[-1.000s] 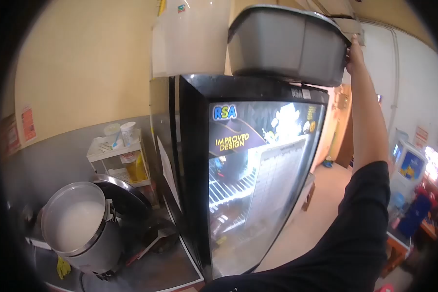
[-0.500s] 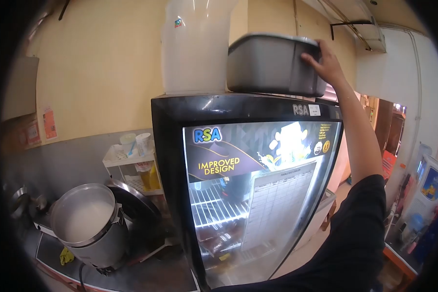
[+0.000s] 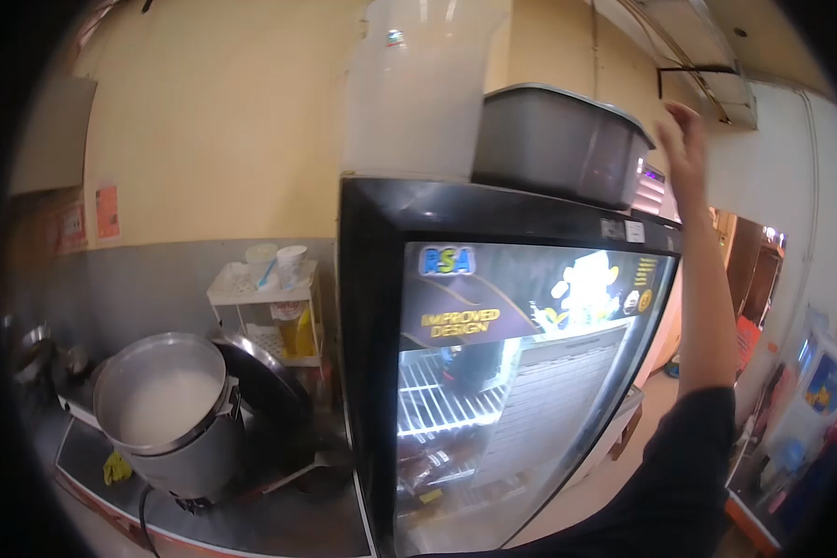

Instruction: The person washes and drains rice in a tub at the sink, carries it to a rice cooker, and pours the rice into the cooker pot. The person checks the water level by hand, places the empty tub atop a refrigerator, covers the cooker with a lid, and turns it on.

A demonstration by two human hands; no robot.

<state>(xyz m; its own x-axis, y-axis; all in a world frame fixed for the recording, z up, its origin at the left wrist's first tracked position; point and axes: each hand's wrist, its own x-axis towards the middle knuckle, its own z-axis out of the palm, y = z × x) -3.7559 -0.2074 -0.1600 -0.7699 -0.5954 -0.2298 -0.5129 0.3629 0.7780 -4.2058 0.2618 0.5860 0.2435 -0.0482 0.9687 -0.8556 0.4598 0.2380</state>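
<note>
A grey plastic tub (image 3: 553, 139) rests on top of the black-framed glass-door fridge (image 3: 372, 223). My right hand (image 3: 684, 144) is raised just right of the tub's rim, apart from it and a little blurred. Its fingers look loosely spread and hold nothing. A tall translucent white container (image 3: 414, 102) stands on the fridge, left of the tub. My left hand is out of view.
Left of the fridge, a rice cooker (image 3: 172, 418) with whitish contents stands on a dark counter (image 3: 279, 521). Its round lid (image 3: 265, 381) leans behind it. A small white shelf (image 3: 228, 288) holds cups. A white wall (image 3: 781, 186) rises at the right.
My right hand has let go of the tub's rim and moved off to the right. The tub stays on the fridge. The whole view has shifted, placing the fridge further right.
</note>
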